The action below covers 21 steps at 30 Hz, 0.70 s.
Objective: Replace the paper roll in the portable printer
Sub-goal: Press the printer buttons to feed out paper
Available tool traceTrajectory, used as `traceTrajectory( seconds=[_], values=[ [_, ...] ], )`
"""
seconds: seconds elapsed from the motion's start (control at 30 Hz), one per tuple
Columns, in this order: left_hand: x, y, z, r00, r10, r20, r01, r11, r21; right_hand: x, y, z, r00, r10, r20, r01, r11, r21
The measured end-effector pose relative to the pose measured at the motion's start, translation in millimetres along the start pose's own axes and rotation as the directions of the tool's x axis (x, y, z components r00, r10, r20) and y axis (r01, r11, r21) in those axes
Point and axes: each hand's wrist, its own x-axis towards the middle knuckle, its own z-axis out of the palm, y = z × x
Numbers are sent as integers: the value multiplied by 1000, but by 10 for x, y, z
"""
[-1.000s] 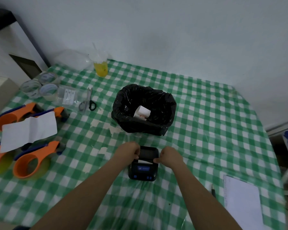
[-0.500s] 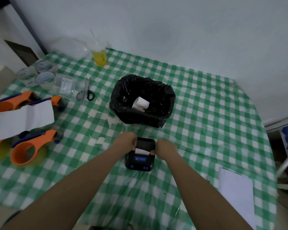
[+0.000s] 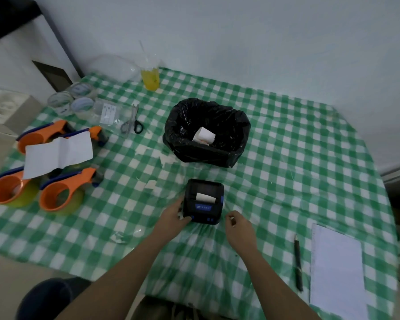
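Observation:
A small black portable printer point(image 3: 203, 200) with blue buttons sits on the green checked tablecloth point(image 3: 286, 181). Its lid is shut and a short white paper tab point(image 3: 205, 197) sticks out of the slot. My left hand point(image 3: 174, 217) grips the printer's near-left corner. My right hand point(image 3: 237, 225) hovers just right of the printer, fingers loosely curled, holding nothing. A white paper roll point(image 3: 203, 135) lies inside the black-lined bin point(image 3: 238, 144) behind the printer.
Orange tape dispensers point(image 3: 60, 192) and a white sheet point(image 3: 58, 154) lie at left. Scissors point(image 3: 131, 123), tape rolls point(image 3: 62, 100) and a yellow drink cup point(image 3: 150, 77) are further back. A pen point(image 3: 298, 264) and a white pad point(image 3: 337, 271) lie at right.
Both hands were pressing the printer's top sides. They have drawn back toward me: the left now holds the near-left corner, the right has come off the printer.

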Motion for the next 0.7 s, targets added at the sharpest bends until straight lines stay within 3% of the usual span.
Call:
traceTrajectory(
  seconds=[0.37,0.7],
  values=[
    [25,17,41,995,59,-74,-45,983,176,-32,46,19,998,-48,43,44,995,90],
    [7,35,27,992,110,-67,-92,970,226,5,106,0,994,-80,73,73,993,94]
  ],
)
